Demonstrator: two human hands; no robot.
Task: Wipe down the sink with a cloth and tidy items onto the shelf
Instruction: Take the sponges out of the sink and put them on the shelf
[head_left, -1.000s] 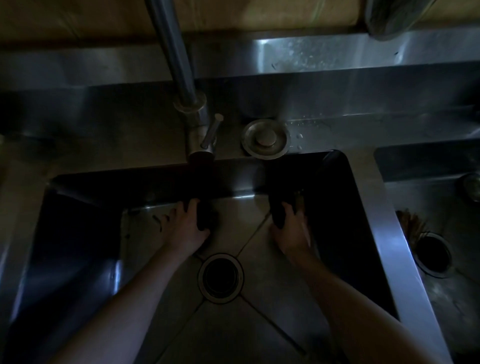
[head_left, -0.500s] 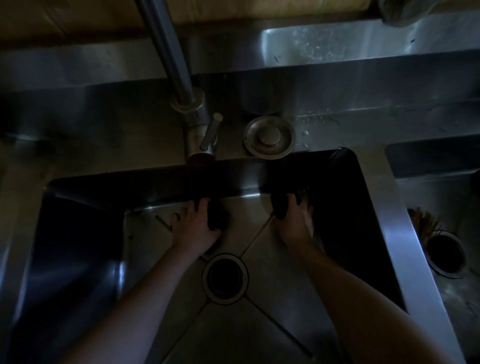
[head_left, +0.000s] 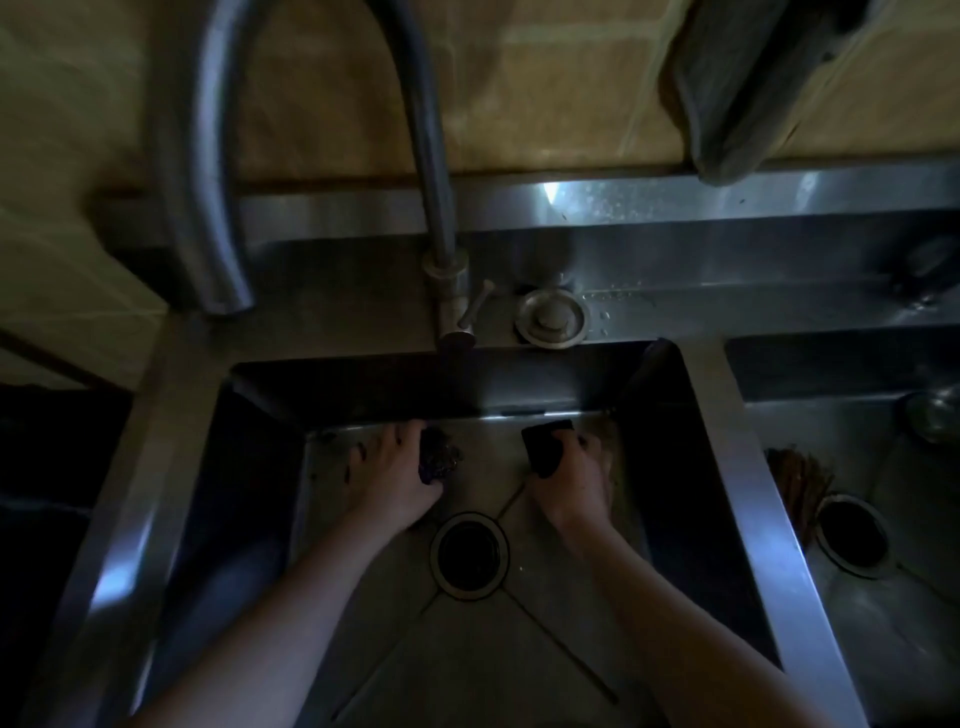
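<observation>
The stainless steel sink basin (head_left: 691, 447) fills the middle of the dim view, its round dark drain (head_left: 469, 555) in the floor between two bare forearms. The left hand (head_left: 397, 480) lies near the back wall of the basin, fingers curled around a dark, tangled scouring wad (head_left: 438, 458) pressed to the floor. The right hand (head_left: 574, 480) is well apart from it, closed on a flat dark cloth or sponge pad (head_left: 545, 449); which of the two it is cannot be told. Behind the basin rise a curved grey metal tap (head_left: 431, 156) and a round metal cap (head_left: 551, 317) on the steel surface. A second basin (head_left: 883, 639) lies to the right.
</observation>
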